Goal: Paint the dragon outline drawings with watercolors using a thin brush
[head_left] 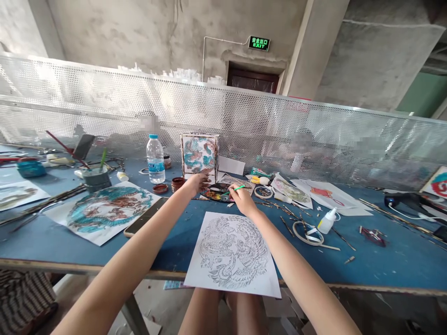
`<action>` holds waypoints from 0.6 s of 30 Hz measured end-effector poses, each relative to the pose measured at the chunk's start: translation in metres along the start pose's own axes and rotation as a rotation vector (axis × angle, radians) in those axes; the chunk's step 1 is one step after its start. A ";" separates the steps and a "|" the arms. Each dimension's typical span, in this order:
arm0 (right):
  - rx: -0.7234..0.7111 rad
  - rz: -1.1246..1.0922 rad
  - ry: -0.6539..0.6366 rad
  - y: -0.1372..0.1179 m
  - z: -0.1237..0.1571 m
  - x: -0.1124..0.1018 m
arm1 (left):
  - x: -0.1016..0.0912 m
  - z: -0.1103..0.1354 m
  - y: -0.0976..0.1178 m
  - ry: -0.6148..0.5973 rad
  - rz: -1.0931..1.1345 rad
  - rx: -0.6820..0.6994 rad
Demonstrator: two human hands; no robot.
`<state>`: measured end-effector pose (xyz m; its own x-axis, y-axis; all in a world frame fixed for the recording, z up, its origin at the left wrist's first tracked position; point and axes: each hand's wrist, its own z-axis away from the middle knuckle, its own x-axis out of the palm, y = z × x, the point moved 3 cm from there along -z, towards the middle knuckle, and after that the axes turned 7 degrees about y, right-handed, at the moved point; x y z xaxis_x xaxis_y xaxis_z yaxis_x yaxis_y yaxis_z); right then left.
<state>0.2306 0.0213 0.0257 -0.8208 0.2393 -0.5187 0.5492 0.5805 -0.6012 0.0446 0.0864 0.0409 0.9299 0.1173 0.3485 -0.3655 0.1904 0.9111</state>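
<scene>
My right hand (240, 197) pinches a paintbrush (239, 188) with a green handle, its tip end over a dark paint palette (218, 197) with smears of colour. At the palette's left edge is my left hand (199, 184), with its fingers curled at the rim; the grip is partly hidden. Between my forearms lies a white sheet (233, 251) with a black line drawing of a round bird-like design, overhanging the table's front edge. Behind my hands a framed blue-and-brown painting (200, 156) stands upright. An open jar of brown paint (178, 183) is beside my left hand.
A water bottle (155, 160) stands behind my left forearm. To the left are a phone (145, 218), a painted sheet (104, 209) and a brush cup (96, 179). On the right lie a glue bottle (327, 221), a tape roll (307, 232), thin sticks and papers. A perforated metal screen (244, 125) borders the back.
</scene>
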 end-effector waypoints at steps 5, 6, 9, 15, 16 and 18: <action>0.000 -0.041 0.007 -0.002 0.000 -0.003 | 0.003 -0.001 -0.002 -0.003 -0.065 -0.002; -0.001 -0.044 0.005 -0.001 0.000 -0.004 | 0.003 -0.001 -0.002 -0.006 -0.073 -0.003; 0.001 -0.048 -0.021 0.000 0.000 -0.003 | 0.007 0.003 -0.002 -0.016 -0.101 -0.011; 0.003 -0.058 -0.020 -0.001 -0.001 -0.006 | 0.012 0.010 -0.003 -0.036 -0.130 -0.023; -0.001 -0.050 0.017 -0.002 -0.002 -0.008 | 0.011 0.010 -0.003 -0.031 -0.130 -0.023; 0.000 -0.069 0.121 -0.003 -0.002 -0.015 | 0.011 0.010 -0.003 -0.013 -0.130 -0.029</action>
<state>0.2407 0.0174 0.0369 -0.8695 0.2911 -0.3990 0.4909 0.5988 -0.6328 0.0561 0.0774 0.0439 0.9698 0.0771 0.2314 -0.2431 0.2310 0.9421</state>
